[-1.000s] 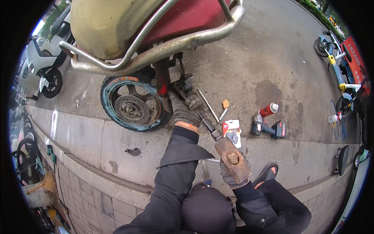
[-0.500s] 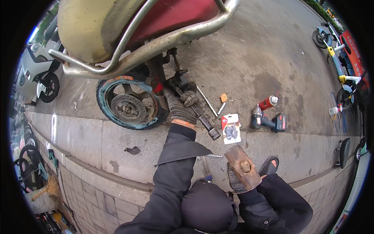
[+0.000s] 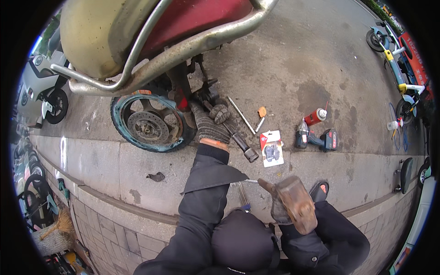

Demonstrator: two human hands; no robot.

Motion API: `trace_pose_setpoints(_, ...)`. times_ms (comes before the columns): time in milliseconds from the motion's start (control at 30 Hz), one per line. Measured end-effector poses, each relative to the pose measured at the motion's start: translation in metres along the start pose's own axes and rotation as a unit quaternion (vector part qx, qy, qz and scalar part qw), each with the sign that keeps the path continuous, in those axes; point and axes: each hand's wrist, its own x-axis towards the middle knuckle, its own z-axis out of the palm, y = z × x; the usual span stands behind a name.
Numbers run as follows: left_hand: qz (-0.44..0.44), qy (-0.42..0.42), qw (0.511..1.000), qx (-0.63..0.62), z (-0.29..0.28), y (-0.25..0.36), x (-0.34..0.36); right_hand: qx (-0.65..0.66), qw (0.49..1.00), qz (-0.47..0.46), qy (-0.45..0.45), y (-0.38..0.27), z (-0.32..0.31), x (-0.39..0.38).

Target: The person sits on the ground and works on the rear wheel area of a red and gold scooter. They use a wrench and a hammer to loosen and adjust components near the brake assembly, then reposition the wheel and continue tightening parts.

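My left hand [image 3: 214, 124], in a grey knitted glove, is closed round a dark socket tool. Its shaft slants down to the right and ends in a thick socket [image 3: 250, 155]; its upper end meets a dark metal part [image 3: 207, 94] at the vehicle's underside. My right hand [image 3: 278, 208], gloved too, is closed on a hammer below and to the right. The large rusty hammer head [image 3: 297, 206] hides part of that hand, and a short length of handle [image 3: 266, 186] sticks out to the left. A wheel with a brake disc [image 3: 147, 126] lies left of my left hand.
A vehicle with a metal tube bumper [image 3: 183, 59] overhangs the work. On the ground are a metal rod [image 3: 241, 115], a blister pack [image 3: 272, 149], a cordless impact driver [image 3: 316, 137], a red spray can [image 3: 316, 117], and a small dark part [image 3: 156, 177]. Parked scooters stand at both sides.
My right hand has tilted the hammer, so its head sits slightly lower and to the right and its handle now shows. My left hand keeps its grip on the socket tool.
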Motion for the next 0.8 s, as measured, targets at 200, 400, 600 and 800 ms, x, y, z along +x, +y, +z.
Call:
trace_pose_setpoints(200, 0.006, 0.002, 1.000, -0.013, -0.002, 0.000, 0.002, 0.009, 0.993, 0.091, 0.072, 0.037, 0.022, 0.015)
trace_pose_setpoints(400, -0.011, -0.005, 1.000, -0.001, -0.004, -0.003, 0.007, 0.282, 0.957, 0.045, 0.040, 0.049, 0.026, -0.010)
trace_pose_setpoints(600, 0.013, -0.025, 0.999, 0.021, -0.008, 0.000, 0.010, -0.015, 0.995, 0.047, 0.084, 0.069, 0.037, 0.009)
trace_pose_setpoints(800, 0.041, -0.005, 0.998, 0.049, 0.003, -0.015, 0.013, 0.256, 0.950, 0.126, 0.130, 0.134, 0.043, -0.022)
